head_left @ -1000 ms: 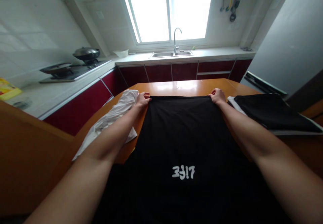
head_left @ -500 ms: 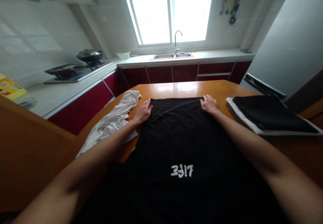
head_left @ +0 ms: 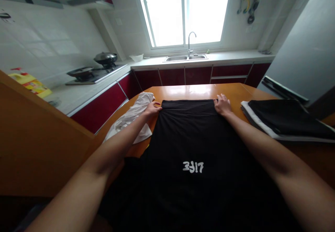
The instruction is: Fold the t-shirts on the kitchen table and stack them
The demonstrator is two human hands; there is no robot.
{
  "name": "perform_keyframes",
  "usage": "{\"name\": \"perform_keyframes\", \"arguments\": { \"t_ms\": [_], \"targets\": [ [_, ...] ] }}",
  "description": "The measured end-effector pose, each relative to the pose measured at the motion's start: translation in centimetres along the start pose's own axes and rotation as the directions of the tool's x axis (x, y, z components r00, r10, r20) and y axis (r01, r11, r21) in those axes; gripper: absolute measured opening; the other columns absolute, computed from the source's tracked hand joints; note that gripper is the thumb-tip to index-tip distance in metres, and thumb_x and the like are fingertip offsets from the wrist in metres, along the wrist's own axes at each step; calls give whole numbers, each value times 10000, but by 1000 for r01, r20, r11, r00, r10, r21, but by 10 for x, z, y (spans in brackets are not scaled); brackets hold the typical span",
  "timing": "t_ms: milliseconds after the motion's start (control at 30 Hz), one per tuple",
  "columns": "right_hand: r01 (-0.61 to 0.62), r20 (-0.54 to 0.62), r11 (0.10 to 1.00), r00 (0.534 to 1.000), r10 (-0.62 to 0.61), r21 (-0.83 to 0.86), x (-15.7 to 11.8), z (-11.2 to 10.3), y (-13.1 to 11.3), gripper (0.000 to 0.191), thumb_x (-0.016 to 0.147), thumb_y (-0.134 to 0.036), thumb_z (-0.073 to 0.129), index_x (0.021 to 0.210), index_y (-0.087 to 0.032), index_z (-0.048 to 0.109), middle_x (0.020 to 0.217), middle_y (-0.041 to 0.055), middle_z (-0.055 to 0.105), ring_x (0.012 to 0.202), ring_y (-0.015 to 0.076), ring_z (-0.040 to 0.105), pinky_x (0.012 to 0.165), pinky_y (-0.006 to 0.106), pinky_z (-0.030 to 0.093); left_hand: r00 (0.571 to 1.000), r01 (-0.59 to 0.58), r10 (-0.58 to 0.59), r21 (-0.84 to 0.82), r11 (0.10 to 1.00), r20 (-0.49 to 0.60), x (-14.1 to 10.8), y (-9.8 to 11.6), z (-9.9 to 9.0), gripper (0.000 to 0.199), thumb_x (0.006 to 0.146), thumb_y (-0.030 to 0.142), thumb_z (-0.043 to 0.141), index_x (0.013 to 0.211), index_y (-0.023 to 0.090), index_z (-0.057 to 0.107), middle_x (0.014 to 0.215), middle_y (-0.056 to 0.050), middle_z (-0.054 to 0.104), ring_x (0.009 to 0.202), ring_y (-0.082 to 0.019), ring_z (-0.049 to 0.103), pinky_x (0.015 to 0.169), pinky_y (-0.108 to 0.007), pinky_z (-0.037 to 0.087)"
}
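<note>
A black shirt (head_left: 188, 134) with white lettering lies spread over the wooden table (head_left: 183, 91), its lettering upside down to me. My left hand (head_left: 153, 109) pinches the shirt's far left corner between thumb and fingers. At the far right corner, my right hand (head_left: 222, 105) rests with its fingers apart on the edge of the cloth. A crumpled white garment (head_left: 133, 115) lies left of the shirt, partly behind my left forearm.
Folded black, white and grey clothes (head_left: 285, 118) are stacked at the table's right. Beyond the table are a counter with a sink (head_left: 178, 58), a stove (head_left: 101, 73) with pans, and a yellow bottle (head_left: 32, 83). A brown panel (head_left: 39, 137) stands at the left.
The view has turned slightly left. My left hand has closed on the shirt's corner, and creases now run from it across the cloth. My right hand remains at the right corner.
</note>
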State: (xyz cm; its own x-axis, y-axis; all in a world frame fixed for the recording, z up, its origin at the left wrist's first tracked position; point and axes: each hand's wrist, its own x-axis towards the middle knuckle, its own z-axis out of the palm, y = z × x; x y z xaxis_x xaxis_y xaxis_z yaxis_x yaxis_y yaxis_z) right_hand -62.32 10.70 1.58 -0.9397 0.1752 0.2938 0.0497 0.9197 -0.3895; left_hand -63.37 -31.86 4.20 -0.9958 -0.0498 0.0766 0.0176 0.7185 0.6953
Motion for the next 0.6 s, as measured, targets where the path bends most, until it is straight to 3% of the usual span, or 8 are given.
{"name": "perform_keyframes", "arguments": {
  "t_ms": [167, 267, 333, 433, 600],
  "targets": [
    [114, -102, 993, 989, -109, 40, -25, -25, -33, 491, 972, -346, 412, 1380, -107, 544, 1582, 194, 363, 1457, 328, 317, 1166, 544, 264, 996, -76, 79, 79, 994, -29, -16, 19, -6, 362, 807, 268, 716, 1137, 133, 654, 927, -94, 717, 890, -231, 691, 831, -323, 525],
    [170, -96, 980, 982, -160, 103, -60, -46, -51, 484, 949, -327, 453, 1363, -99, 560, 1551, 205, 401, 1435, 331, 361, 1169, 506, 297, 986, -166, 168, 132, 977, -5, -49, 30, -20, 279, 793, 216, 693, 1068, 168, 697, 1025, -100, 715, 1020, -249, 662, 944, -331, 479],
    [225, -68, 963, 974, -217, 149, -92, -63, -55, 474, 940, -308, 462, 1354, -106, 575, 1533, 193, 433, 1423, 315, 392, 1180, 463, 309, 975, -220, 215, 166, 961, 51, -81, 31, -35, 164, 787, 234, 694, 943, 195, 727, 972, -83, 726, 962, -249, 672, 919, -323, 479],
    [268, -3, 945, 962, -273, 186, -148, -86, -44, 460, 941, -302, 451, 1344, -134, 594, 1511, 156, 480, 1420, 296, 414, 1187, 441, 326, 957, -270, 223, 297, 916, 184, -139, 20, -59, 121, 824, 327, 659, 853, 229, 724, 892, -64, 732, 809, -240, 678, 797, -320, 481],
    [187, 61, 975, 979, -195, 116, -236, -107, 1, 473, 955, -297, 396, 1356, -149, 596, 1484, 154, 524, 1393, 301, 463, 1172, 479, 366, 954, -180, 61, 394, 901, 295, -217, -13, -81, 230, 812, 474, 648, 790, 245, 667, 830, -46, 726, 754, -243, 671, 676, -305, 447]
  ]
}}
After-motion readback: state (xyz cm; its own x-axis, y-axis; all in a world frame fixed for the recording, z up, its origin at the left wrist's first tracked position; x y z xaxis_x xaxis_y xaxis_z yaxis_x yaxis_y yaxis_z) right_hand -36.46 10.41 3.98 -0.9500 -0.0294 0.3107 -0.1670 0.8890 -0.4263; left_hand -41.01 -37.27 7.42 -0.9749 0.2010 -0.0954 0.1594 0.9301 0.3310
